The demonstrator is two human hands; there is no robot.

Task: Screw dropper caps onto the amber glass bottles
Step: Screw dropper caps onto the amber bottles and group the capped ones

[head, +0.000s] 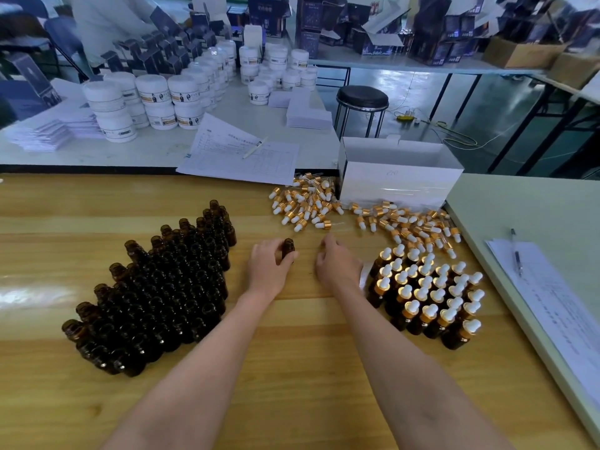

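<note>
While upright, bottle (288,247) in left grip (268,269)

Small packing workshop, cosmetics-type goods. Long worktables (292,368) hold bulk uncapped amber bottles (162,287), loose dropper caps (305,203) and stacked white jars (156,99). Folded dark cartons (162,50) and tally sheets (240,157) lie behind.

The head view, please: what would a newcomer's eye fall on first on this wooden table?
A big block of open amber bottles stands at the left, and a smaller group of capped bottles at the right. Loose dropper caps lie scattered at the far side. In the middle, the left hand grips one uncapped bottle.
</note>
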